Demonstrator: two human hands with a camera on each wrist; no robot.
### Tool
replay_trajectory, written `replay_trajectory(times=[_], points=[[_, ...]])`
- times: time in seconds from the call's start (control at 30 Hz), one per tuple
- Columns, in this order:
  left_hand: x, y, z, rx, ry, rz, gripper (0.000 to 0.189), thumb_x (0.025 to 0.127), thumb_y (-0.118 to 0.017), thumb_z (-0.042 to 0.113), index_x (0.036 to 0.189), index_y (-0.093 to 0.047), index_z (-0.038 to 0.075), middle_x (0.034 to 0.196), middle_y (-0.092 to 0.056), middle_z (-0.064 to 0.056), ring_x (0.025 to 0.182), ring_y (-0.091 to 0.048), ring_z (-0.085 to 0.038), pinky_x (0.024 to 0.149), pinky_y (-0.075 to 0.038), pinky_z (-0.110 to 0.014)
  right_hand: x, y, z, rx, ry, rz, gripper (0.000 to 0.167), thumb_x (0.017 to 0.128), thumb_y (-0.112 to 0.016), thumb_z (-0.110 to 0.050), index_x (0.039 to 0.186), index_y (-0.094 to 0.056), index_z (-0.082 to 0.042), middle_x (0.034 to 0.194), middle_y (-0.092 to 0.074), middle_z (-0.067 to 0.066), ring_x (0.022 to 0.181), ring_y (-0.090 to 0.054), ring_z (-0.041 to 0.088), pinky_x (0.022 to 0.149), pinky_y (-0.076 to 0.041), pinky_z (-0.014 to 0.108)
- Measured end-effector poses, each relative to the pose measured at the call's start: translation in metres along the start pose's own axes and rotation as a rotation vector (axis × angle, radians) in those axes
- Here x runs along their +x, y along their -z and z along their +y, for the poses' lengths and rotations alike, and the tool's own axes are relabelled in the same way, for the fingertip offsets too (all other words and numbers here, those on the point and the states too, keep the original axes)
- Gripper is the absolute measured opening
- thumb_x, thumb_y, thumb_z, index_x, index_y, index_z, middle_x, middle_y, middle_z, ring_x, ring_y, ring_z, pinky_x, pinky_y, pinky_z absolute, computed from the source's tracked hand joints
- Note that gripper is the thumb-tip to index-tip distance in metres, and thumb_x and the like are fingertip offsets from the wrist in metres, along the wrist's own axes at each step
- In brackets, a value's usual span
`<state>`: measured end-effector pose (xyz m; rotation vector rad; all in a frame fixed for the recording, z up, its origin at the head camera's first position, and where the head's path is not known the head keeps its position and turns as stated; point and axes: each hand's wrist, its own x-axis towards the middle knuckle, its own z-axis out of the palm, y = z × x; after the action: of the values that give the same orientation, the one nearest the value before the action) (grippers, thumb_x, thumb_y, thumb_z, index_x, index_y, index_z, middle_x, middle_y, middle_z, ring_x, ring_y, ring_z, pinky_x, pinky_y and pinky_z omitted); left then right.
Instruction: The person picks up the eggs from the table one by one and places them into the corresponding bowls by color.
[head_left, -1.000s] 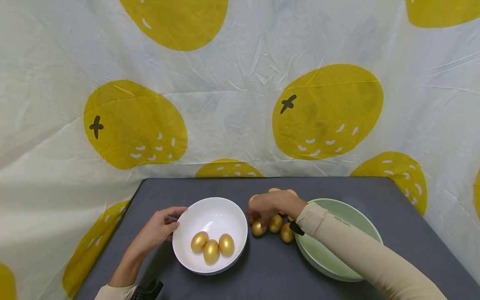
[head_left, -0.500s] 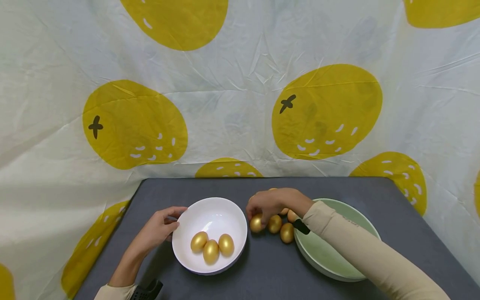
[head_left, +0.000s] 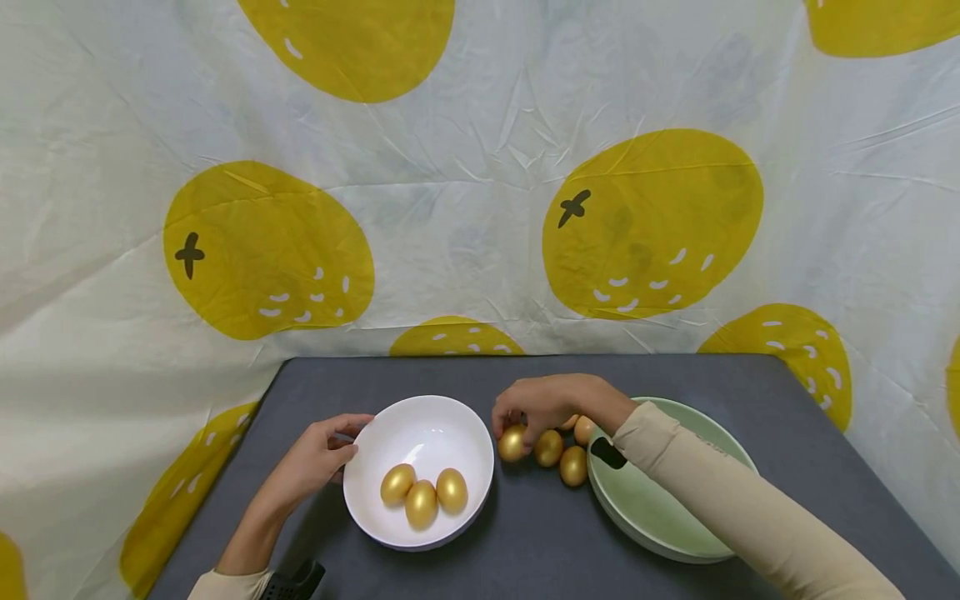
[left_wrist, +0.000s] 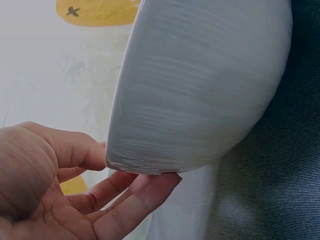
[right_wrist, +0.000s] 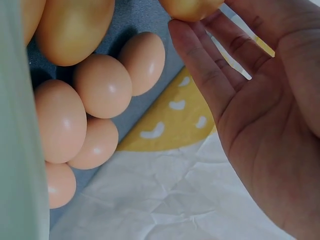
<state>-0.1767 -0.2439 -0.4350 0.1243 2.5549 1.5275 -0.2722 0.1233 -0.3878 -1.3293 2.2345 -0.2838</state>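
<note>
A white bowl [head_left: 431, 425] stands left of the table's middle with three golden eggs [head_left: 422, 505] inside. My left hand [head_left: 318, 454] holds its rim at the left. In the left wrist view, the thumb meets the rim of the bowl [left_wrist: 200, 90] while the fingers touch its outer wall. Just right of the bowl, my right hand [head_left: 543, 406] pinches a golden egg [head_left: 512, 445] with its fingertips, low over the table. That egg [right_wrist: 190, 7] is cut off by the top of the right wrist view. Two more golden eggs [head_left: 573, 467] lie beside it.
A pale green bowl [head_left: 637, 500] stands at the right under my right forearm. Several brown eggs [right_wrist: 102, 85] lie on the dark table [head_left: 525, 550], partly hidden behind my right hand in the head view. A patterned cloth [head_left: 465, 242] hangs behind the table.
My right wrist and forearm have shifted slightly right, and the fingers have settled onto the nearest golden egg, which moved a little up and left. The left hand and white bowl look unchanged.
</note>
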Motion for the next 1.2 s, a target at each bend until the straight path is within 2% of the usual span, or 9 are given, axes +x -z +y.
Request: replay_trajectory(times=[0.17,0.43,0.77,1.03,1.2], points=[[0.0,0.0,0.002,0.003,0.007,0.0,0.044,0.096,-0.06,0.0,0.14,-0.059,0.006,0.118,-0.064,-0.017,0.091,-0.067,-0.025,0.066,-0.061,-0.043,-0.006,0.004,-0.003,0.048,0.019,0.016,0.029,0.085,-0.083,-0.013,0.111,-0.071,-0.022,0.111,-0.065,-0.009,0.106,-0.062,0.012,0.095,-0.052,0.032],[0.001,0.001,0.003,-0.002,0.015,-0.003,0.045,0.096,-0.061,0.001,0.141,-0.059,0.007,0.121,-0.064,-0.017,0.092,-0.067,-0.025,0.066,-0.061,-0.043,-0.014,0.01,-0.004,0.114,0.06,0.048,0.034,0.085,-0.083,-0.01,0.114,-0.07,-0.022,0.116,-0.065,-0.01,0.111,-0.061,0.011,0.093,-0.055,0.034],[0.003,0.003,0.002,-0.009,0.014,-0.007,0.046,0.096,-0.062,0.001,0.141,-0.058,0.006,0.122,-0.063,-0.017,0.092,-0.067,-0.026,0.066,-0.061,-0.044,-0.018,0.019,-0.01,0.134,0.087,0.079,0.036,0.085,-0.082,-0.009,0.116,-0.069,-0.021,0.118,-0.064,-0.01,0.111,-0.061,0.009,0.096,-0.054,0.033],[0.003,0.003,0.005,-0.016,0.024,-0.012,0.046,0.096,-0.062,0.0,0.141,-0.058,0.005,0.122,-0.063,-0.018,0.092,-0.067,-0.026,0.066,-0.062,-0.045,-0.019,0.026,-0.014,0.149,0.088,0.103,0.037,0.085,-0.082,-0.009,0.115,-0.07,-0.026,0.117,-0.064,-0.013,0.11,-0.061,0.007,0.093,-0.054,0.025],[0.004,0.004,0.007,-0.009,0.035,-0.009,0.045,0.096,-0.061,0.0,0.14,-0.059,0.006,0.122,-0.063,-0.018,0.091,-0.067,-0.025,0.065,-0.062,-0.044,-0.018,0.031,-0.018,0.153,0.089,0.103,0.037,0.085,-0.083,-0.012,0.116,-0.069,-0.026,0.118,-0.063,-0.015,0.11,-0.06,0.006,0.094,-0.054,0.029]])
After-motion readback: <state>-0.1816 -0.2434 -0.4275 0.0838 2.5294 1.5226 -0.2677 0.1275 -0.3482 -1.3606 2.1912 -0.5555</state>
